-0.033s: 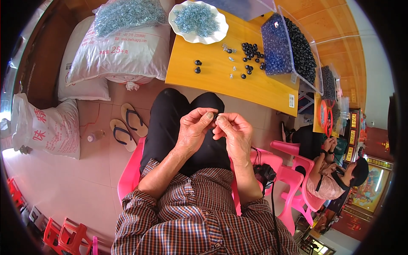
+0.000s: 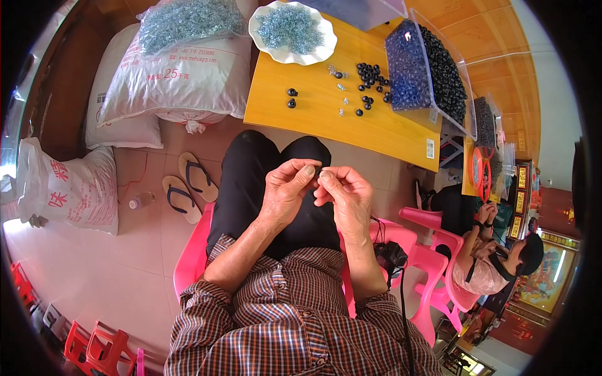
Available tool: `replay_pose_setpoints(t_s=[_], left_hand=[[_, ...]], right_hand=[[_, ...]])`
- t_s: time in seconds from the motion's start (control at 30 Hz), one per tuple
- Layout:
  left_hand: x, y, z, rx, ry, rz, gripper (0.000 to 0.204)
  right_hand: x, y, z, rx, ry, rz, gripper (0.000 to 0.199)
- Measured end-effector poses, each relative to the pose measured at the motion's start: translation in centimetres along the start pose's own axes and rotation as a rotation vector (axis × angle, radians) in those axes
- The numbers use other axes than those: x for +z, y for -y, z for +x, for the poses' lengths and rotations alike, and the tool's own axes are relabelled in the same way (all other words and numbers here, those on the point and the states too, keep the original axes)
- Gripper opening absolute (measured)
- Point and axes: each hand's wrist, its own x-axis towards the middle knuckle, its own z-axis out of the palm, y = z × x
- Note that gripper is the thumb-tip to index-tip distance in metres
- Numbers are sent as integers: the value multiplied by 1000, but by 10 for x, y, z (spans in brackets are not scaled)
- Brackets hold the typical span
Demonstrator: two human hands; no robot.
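Over my lap, my left hand (image 2: 290,188) and my right hand (image 2: 345,190) meet fingertip to fingertip. Both are closed in a pinch on a small black bead (image 2: 318,171), mostly covered by the thumbs and fingers. Ahead of them on the yellow table (image 2: 301,94) lie two black beads (image 2: 291,98) to the left. Farther right is a loose group of black beads (image 2: 371,78), with several small clear pieces (image 2: 341,88) beside it. A white scalloped plate (image 2: 326,51) at the table's far left holds a heap of pale blue clear pieces (image 2: 290,30).
A clear plastic bin (image 2: 433,114) of black and dark blue beads stands on the table's right. White sacks (image 2: 182,75) are piled at left, near sandals (image 2: 182,199) and a bottle (image 2: 142,200). Pink chairs (image 2: 426,263) and a seated person (image 2: 486,266) are at right.
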Motion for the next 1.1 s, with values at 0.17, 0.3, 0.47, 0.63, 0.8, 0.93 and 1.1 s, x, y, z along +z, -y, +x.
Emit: replay_pose_setpoints(t_s=[0.17, 0.3, 0.47, 0.63, 0.8, 0.93, 1.1], left_hand=[[-2, 1, 0, 12, 12, 17, 16], [-3, 1, 0, 7, -2, 21, 15], [-6, 4, 1, 25, 52, 45, 15], [-4, 4, 1, 22, 47, 32, 14], [-6, 5, 0, 28, 79, 26, 15], [-3, 3, -3, 32, 143, -16, 14], [4, -3, -7, 65, 178, 37, 14]], right_hand=[[-1, 1, 0, 24, 9, 13, 12], [-3, 2, 4, 85, 25, 39, 11], [-11, 1, 8, 122, 57, 63, 9], [-12, 0, 11, 138, 69, 108, 11], [-14, 0, 12, 135, 80, 125, 12], [-13, 3, 7, 139, 116, 163, 12], [-6, 5, -1, 93, 95, 206, 14]])
